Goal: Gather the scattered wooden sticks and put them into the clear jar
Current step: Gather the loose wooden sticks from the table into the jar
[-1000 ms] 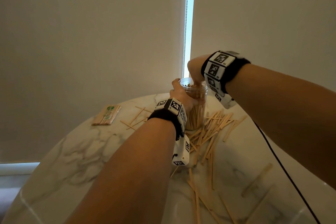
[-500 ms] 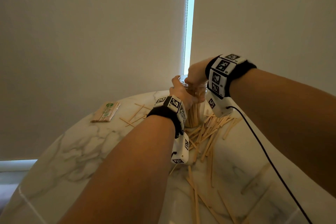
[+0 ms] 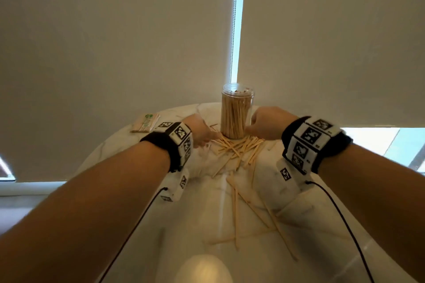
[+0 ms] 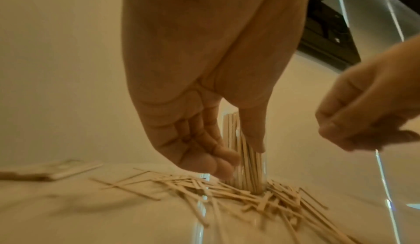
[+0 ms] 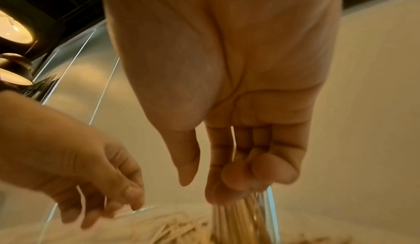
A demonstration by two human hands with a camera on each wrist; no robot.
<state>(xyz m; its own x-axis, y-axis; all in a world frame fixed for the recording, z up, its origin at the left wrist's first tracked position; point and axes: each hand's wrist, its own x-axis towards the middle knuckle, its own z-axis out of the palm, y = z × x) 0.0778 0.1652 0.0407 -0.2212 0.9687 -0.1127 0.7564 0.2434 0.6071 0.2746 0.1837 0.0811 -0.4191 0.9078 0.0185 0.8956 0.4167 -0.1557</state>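
The clear jar (image 3: 238, 112) stands upright at the far side of the table, packed with upright wooden sticks. A heap of loose sticks (image 3: 236, 148) lies at its foot, and more sticks (image 3: 243, 213) are scattered nearer to me. My left hand (image 3: 202, 138) hangs just left of the jar's base, my right hand (image 3: 253, 128) just right of it. In the left wrist view my left hand (image 4: 242, 158) has loosely curled fingers over the heap (image 4: 227, 194) and holds nothing. In the right wrist view my right hand (image 5: 206, 183) is also loosely curled and empty, close to the jar (image 5: 245, 221).
The round marble table (image 3: 115, 158) ends just behind the jar, against closed roller blinds. A flat packet of sticks (image 3: 145, 123) lies at the far left. Black cables (image 3: 345, 225) run from both wrist units across the table.
Both hands have left the jar's mouth and come down to the table, one on each side of the jar. The jar now stands free.
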